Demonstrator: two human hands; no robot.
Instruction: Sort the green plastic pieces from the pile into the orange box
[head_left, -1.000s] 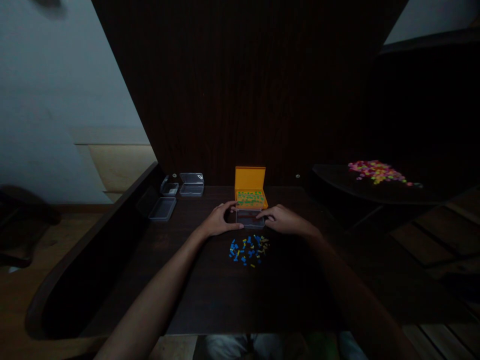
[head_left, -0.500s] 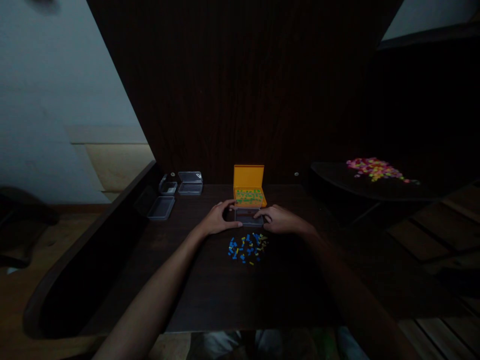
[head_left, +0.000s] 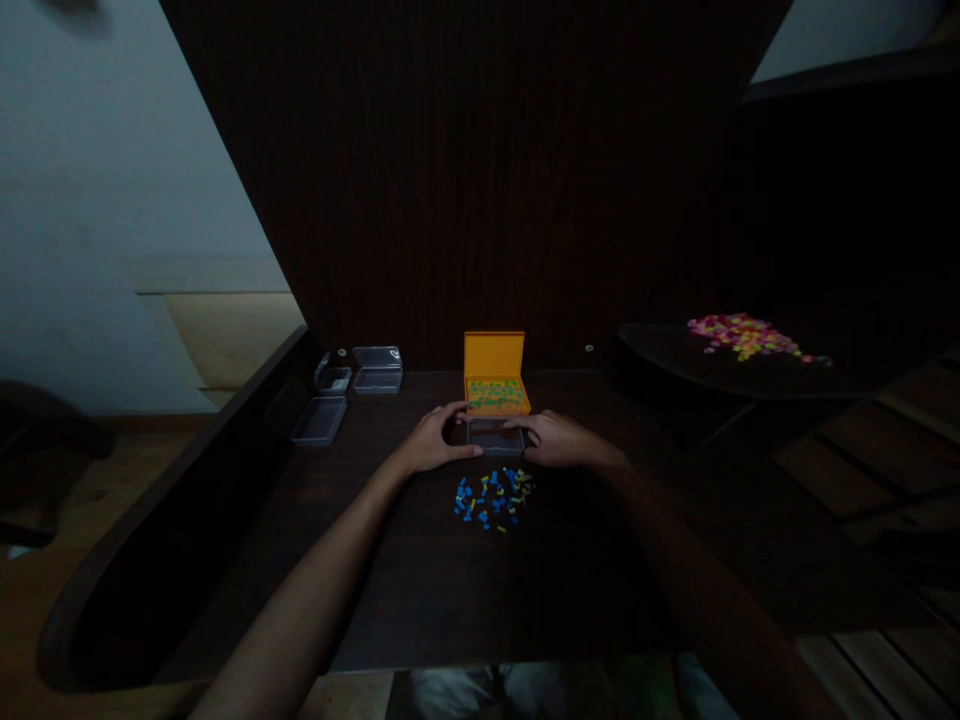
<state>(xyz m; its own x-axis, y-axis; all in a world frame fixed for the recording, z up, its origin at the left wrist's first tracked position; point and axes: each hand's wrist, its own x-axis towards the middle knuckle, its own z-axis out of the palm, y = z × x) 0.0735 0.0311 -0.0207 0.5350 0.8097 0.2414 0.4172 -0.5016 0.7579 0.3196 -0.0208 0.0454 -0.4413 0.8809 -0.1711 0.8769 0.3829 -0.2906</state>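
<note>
A clear plastic box (head_left: 495, 437) rests on the dark wooden desk, right in front of an open orange case (head_left: 494, 354) with small green pieces in it. My left hand (head_left: 435, 440) grips the box's left end, thumb at the front corner and fingers at the back. At the right end, my right hand (head_left: 553, 440) is closed on the box, its index finger reaching over the back rim. Nearer to me lies a loose pile of small blue and yellow pieces (head_left: 495, 498), which neither hand touches.
To the left stand an open clear box (head_left: 378, 378), a smaller clear box (head_left: 334, 380) and a shallow clear tray (head_left: 320, 421). A heap of pink, yellow and orange bits (head_left: 746, 336) lies on a dark side shelf (head_left: 667, 352) at right. A raised side panel (head_left: 172, 520) bounds the desk.
My right index finger has shifted from inside the clear box up to its back rim. The left hand keeps its grip. The whole view has moved slightly.
</note>
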